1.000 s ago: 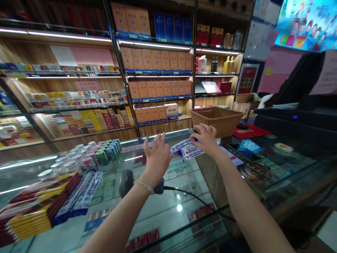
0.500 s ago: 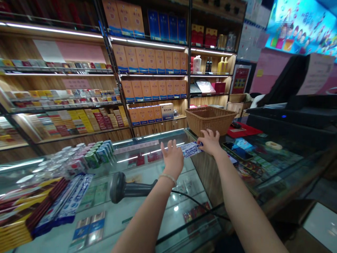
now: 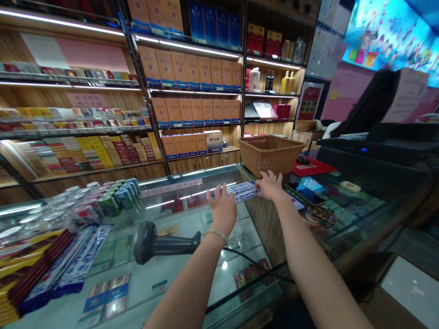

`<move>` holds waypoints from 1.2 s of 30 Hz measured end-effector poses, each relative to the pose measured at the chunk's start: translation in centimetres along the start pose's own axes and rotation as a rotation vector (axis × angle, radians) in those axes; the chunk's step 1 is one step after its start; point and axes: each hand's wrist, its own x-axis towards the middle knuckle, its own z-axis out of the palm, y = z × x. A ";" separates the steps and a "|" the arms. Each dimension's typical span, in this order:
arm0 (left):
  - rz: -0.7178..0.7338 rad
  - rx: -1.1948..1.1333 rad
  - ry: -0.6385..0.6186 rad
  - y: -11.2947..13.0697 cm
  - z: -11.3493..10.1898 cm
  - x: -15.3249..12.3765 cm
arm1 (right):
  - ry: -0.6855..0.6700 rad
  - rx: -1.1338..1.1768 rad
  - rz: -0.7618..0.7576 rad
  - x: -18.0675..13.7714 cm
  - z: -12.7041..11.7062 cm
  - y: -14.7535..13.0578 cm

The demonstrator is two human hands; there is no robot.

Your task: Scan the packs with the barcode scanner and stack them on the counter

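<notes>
**Packets held at the table's far corner**

Wall shelves (image 3: 192,82) of orange cartons stand behind the glass table (image 3: 192,278). A wicker basket (image 3: 270,155) sits at 1 o'clock from the blue-and-white packets (image 3: 242,190), and a barcode scanner (image 3: 154,244) lies at 7 o'clock with bare glass between. The packets are near the table's right edge; their print is unreadable. The right hand (image 3: 270,186) grips their right end. The left hand (image 3: 222,208) is spread at the other end.

1. The counter top (image 3: 192,278) in the near middle is made of clear, smooth glass, glossed with light streaks.
2. The blue-and-white packs (image 3: 243,190) are wrapped in shiny film.
3. The scanner (image 3: 154,242) is cased in matt black plastic.
4. The basket (image 3: 270,153), far right, is woven of rough wicker.
5. The far shelves (image 3: 206,160) are faced with smooth wood.
</notes>
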 end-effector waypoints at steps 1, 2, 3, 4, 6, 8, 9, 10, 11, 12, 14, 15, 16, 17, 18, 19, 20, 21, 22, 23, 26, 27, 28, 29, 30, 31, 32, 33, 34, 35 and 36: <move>-0.001 -0.008 -0.003 0.0 0.0 0.0 | 0.000 -0.001 -0.002 0.0 0.0 0.0; -0.002 -0.017 -0.004 0.0 0.0 -0.1 | -0.001 -0.002 -0.005 0.0 0.0 0.1; -0.003 -0.029 -0.005 -0.1 -0.1 -0.1 | -0.003 -0.003 -0.006 0.0 0.0 0.0; -0.005 -0.040 -0.005 -0.1 -0.1 -0.1 | -0.005 -0.005 -0.007 0.0 0.0 0.0; -0.011 -0.055 -0.006 0.0 -0.2 -0.2 | -0.014 -0.008 -0.007 -0.1 -0.1 -0.1; -0.016 -0.059 -0.011 0.0 -0.3 -0.3 | -0.032 -0.012 -0.003 -0.1 -0.2 -0.3; -0.017 -0.057 -0.015 0.0 -0.4 -0.3 | -0.044 -0.013 -0.002 -0.1 -0.2 -0.4; -0.018 -0.052 -0.020 0.0 -0.4 -0.3 | -0.057 -0.015 -0.001 -0.2 -0.3 -0.5; -0.019 -0.046 -0.026 0.1 -0.4 -0.3 | -0.069 -0.016 0.000 -0.2 -0.4 -0.6; -0.020 -0.040 -0.030 0.1 -0.5 -0.4 | -0.081 -0.016 0.001 -0.2 -0.5 -0.6; -0.022 -0.031 -0.036 0.1 -0.5 -0.4 | -0.103 -0.018 0.004 -0.2 -0.6 -0.7; -0.025 -0.028 -0.037 0.1 -0.4 -0.4 | -0.113 -0.019 0.007 -0.3 -0.7 -0.7; -0.026 -0.028 -0.036 0.1 -0.4 -0.4 | -0.123 -0.020 0.009 -0.3 -0.8 -0.7; -0.029 -0.029 -0.036 0.1 -0.4 -0.5 | -0.132 -0.022 0.010 -0.3 -0.8 -0.7; -0.030 -0.030 -0.038 0.1 -0.3 -0.5 | -0.141 -0.023 0.010 -0.3 -0.9 -0.7; -0.031 -0.031 -0.043 0.1 -0.3 -0.5 | -0.148 -0.024 0.010 -0.3 -0.9 -0.7; -0.032 -0.031 -0.051 0.1 -0.4 -0.5 | -0.156 -0.024 0.011 -0.3 -1.0 -0.7; -0.035 -0.029 -0.063 0.1 -0.4 -0.5 | -0.164 -0.025 0.012 -0.3 -1.0 -0.7; -0.042 -0.024 -0.078 0.2 -0.5 -0.5 | -0.173 -0.027 0.014 -0.3 -1.1 -0.7; -0.052 -0.019 -0.095 0.2 -0.6 -0.5 | -0.183 -0.028 0.018 -0.3 -1.2 -0.8; -0.079 -0.007 -0.135 0.4 -1.0 -0.4 | -0.213 -0.035 0.030 -0.3 -1.4 -0.8; -0.084 -0.004 -0.141 0.4 -1.0 -0.4 | -0.222 -0.038 0.032 -0.3 -1.5 -0.9; -0.086 -0.001 -0.144 0.4 -1.0 -0.4 | -0.230 -0.040 0.033 -0.3 -1.6 -0.9; -0.089 0.002 -0.146 0.5 -1.0 -0.4 | -0.238 -0.041 0.031 -0.3 -1.7 -1.0; -0.091 0.005 -0.147 0.4 -1.0 -0.4 | -0.246 -0.042 0.030 -0.3 -1.8 -1.1; -0.092 0.006 -0.147 0.4 -0.9 -0.5 | -0.255 -0.043 0.029 -0.3 -2.0 -1.2; -0.092 0.008 -0.146 0.4 -0.9 -0.5 | -0.264 -0.043 0.028 -0.3 -2.1 -1.3; -0.091 0.011 -0.144 0.4 -0.8 -0.5 | -0.274 -0.045 0.028 -0.3 -2.2 -1.5; -0.089 0.014 -0.143 0.3 -0.7 -0.5 | -0.282 -0.048 0.027 -0.3 -2.3 -1.6; -0.087 0.018 -0.141 0.3 -0.7 -0.5 | -0.288 -0.052 0.023 -0.3 -2.4 -1.8; -0.085 0.023 -0.141 0.3 -0.7 -0.6 | -0.288 -0.056 0.017 -0.3 -2.5 -2.0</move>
